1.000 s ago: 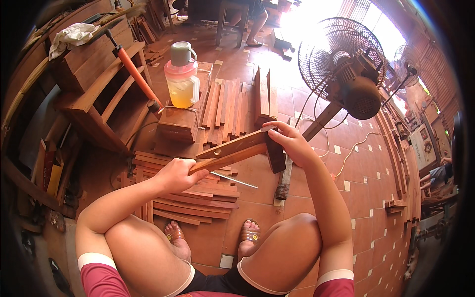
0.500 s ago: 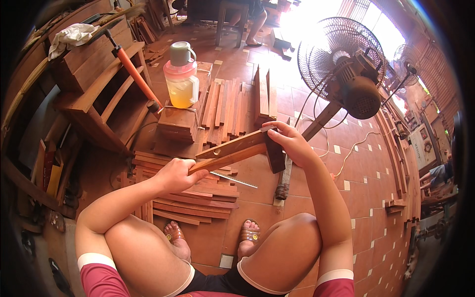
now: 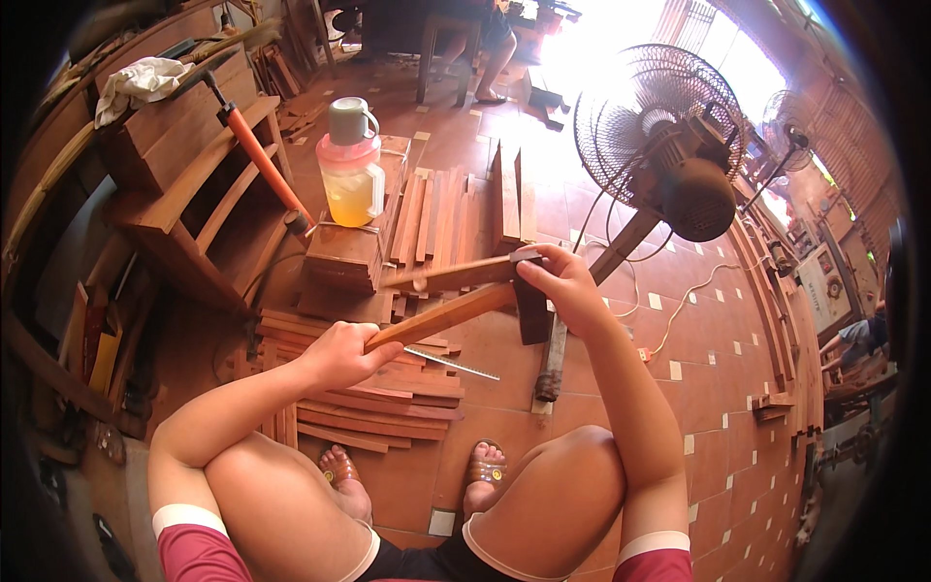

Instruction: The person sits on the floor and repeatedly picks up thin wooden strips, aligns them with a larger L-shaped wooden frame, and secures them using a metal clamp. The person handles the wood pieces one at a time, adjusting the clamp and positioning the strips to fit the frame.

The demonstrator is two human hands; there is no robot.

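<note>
My left hand is closed round the near end of a wooden strip, which slants up and away to the right. In my right hand is a wooden try square, pinched near its corner between thumb and fingers. The square's dark stock hangs down across the strip's far end. Its thin wooden blade points left above the strip, with a wedge-shaped gap between them. Whether the stock touches the strip's end cannot be made out. Below the strip, a metal ruler lies on stacked strips.
More strips lie beyond, beside a wooden box bearing a jug of yellow liquid. A pedestal fan stands at right, its cord on the floor. A wooden cabinet frame is at left. Another person's leg shows far off.
The square's blade has swung upward at its left end, away from the strip, widening the gap. Both hands keep their holds. The whole view has shifted slightly.
</note>
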